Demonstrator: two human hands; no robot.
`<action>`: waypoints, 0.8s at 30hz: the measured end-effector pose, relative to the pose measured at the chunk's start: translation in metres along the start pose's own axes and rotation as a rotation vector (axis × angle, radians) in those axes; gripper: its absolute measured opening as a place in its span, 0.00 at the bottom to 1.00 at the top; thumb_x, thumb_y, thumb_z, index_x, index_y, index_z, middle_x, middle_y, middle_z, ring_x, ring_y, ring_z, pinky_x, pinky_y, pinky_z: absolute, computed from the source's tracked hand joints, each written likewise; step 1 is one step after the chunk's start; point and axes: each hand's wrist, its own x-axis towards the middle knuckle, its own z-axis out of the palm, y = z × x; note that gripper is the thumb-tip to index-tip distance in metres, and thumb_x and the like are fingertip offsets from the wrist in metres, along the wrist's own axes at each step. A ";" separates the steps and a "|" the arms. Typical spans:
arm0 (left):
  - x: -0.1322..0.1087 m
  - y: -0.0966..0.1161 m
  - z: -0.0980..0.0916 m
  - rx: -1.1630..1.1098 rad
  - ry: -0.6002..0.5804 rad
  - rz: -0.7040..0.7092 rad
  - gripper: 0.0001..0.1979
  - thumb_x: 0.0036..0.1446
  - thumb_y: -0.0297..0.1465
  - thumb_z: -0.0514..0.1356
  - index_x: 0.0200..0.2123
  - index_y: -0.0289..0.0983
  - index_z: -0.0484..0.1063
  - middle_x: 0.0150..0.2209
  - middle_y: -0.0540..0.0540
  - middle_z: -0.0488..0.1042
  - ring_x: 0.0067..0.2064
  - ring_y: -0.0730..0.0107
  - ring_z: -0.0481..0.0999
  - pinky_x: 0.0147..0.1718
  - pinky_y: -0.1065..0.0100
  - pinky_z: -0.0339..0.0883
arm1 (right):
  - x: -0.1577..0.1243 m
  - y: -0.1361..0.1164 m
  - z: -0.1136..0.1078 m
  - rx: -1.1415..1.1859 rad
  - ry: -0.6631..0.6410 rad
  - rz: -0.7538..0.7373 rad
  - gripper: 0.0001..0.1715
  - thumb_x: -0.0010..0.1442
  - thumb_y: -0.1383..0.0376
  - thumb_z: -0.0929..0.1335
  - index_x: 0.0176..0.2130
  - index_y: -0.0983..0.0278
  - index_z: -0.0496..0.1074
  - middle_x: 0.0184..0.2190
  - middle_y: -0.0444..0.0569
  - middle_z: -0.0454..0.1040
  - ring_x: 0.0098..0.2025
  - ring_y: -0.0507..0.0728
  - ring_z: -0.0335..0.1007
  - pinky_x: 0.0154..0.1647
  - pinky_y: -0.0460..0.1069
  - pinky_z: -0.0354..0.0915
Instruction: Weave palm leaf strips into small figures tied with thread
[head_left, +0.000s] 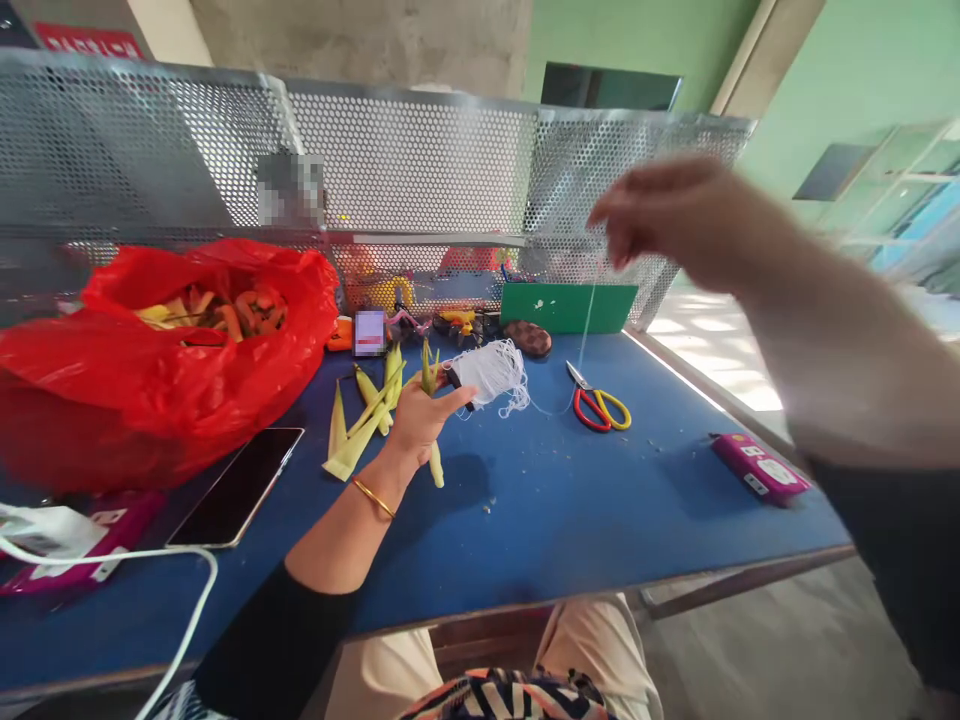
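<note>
My left hand (421, 412) is wrapped around a slim, pale-green corn husk (436, 466), whose leafy tip sticks up above the fingers. Beside its thumb lies a bundle of white thread (491, 372) wound on a dark-edged holder. My right hand (660, 212) is raised high over the table and blurred, with its fingers pinched on a strand of thread (588, 325). That strand runs down past the scissors (600, 404), which have one red and one yellow handle, and toward the bundle. More corn husks (358, 440) lie left of my left hand.
A large red plastic bag (172, 400) stands on the blue table (525, 540), near a phone (238, 488) and white cable (201, 590). A purple pack (761, 468) lies right. A checkered case (527, 338) and green board (570, 307) sit before the perforated metal screen (412, 150).
</note>
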 end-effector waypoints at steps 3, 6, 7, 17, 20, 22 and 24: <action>-0.003 0.004 0.003 -0.037 0.010 0.038 0.19 0.38 0.32 0.70 0.37 0.37 0.75 0.39 0.43 0.82 0.44 0.62 0.80 0.42 0.63 0.74 | -0.031 0.036 0.034 -0.150 -0.119 0.167 0.08 0.56 0.66 0.73 0.25 0.64 0.75 0.12 0.40 0.64 0.17 0.48 0.59 0.21 0.47 0.58; -0.005 0.002 0.005 -0.030 0.053 0.038 0.20 0.37 0.31 0.70 0.38 0.37 0.74 0.41 0.43 0.81 0.46 0.62 0.79 0.44 0.63 0.73 | -0.065 0.085 0.062 -0.004 -0.114 0.232 0.09 0.52 0.60 0.74 0.30 0.63 0.76 0.16 0.38 0.66 0.19 0.49 0.60 0.22 0.47 0.59; -0.005 0.001 0.006 -0.020 0.050 0.030 0.21 0.37 0.31 0.70 0.38 0.37 0.74 0.41 0.44 0.81 0.45 0.62 0.79 0.43 0.63 0.73 | -0.071 0.097 0.066 0.047 -0.106 0.246 0.12 0.50 0.58 0.74 0.33 0.63 0.76 0.17 0.38 0.67 0.20 0.49 0.61 0.23 0.47 0.59; -0.008 0.011 0.000 -0.167 -0.154 -0.235 0.19 0.35 0.38 0.71 0.26 0.37 0.65 0.15 0.62 0.54 0.14 0.88 0.43 0.12 0.76 0.36 | -0.049 0.100 0.054 0.020 -0.416 0.172 0.27 0.37 0.61 0.80 0.39 0.63 0.78 0.19 0.37 0.66 0.25 0.51 0.61 0.26 0.47 0.59; -0.006 0.009 -0.002 -0.129 -0.211 -0.282 0.20 0.36 0.42 0.71 0.24 0.37 0.65 0.16 0.61 0.52 0.15 0.88 0.44 0.13 0.76 0.37 | -0.052 0.098 0.064 -0.022 -0.512 0.175 0.22 0.36 0.61 0.81 0.33 0.63 0.78 0.24 0.43 0.73 0.29 0.54 0.67 0.30 0.49 0.63; -0.004 0.005 -0.004 -0.085 -0.198 -0.295 0.21 0.39 0.44 0.70 0.24 0.37 0.66 0.16 0.60 0.52 0.15 0.86 0.43 0.13 0.75 0.37 | -0.056 0.098 0.072 -0.046 -0.498 0.209 0.20 0.36 0.60 0.80 0.31 0.63 0.77 0.26 0.44 0.75 0.30 0.54 0.67 0.30 0.49 0.63; -0.001 0.001 -0.005 -0.004 -0.139 -0.229 0.20 0.45 0.48 0.66 0.26 0.37 0.67 0.17 0.59 0.56 0.15 0.85 0.44 0.13 0.74 0.39 | -0.058 0.100 0.078 -0.027 -0.427 0.260 0.18 0.39 0.59 0.79 0.30 0.63 0.77 0.26 0.44 0.75 0.28 0.52 0.66 0.28 0.48 0.61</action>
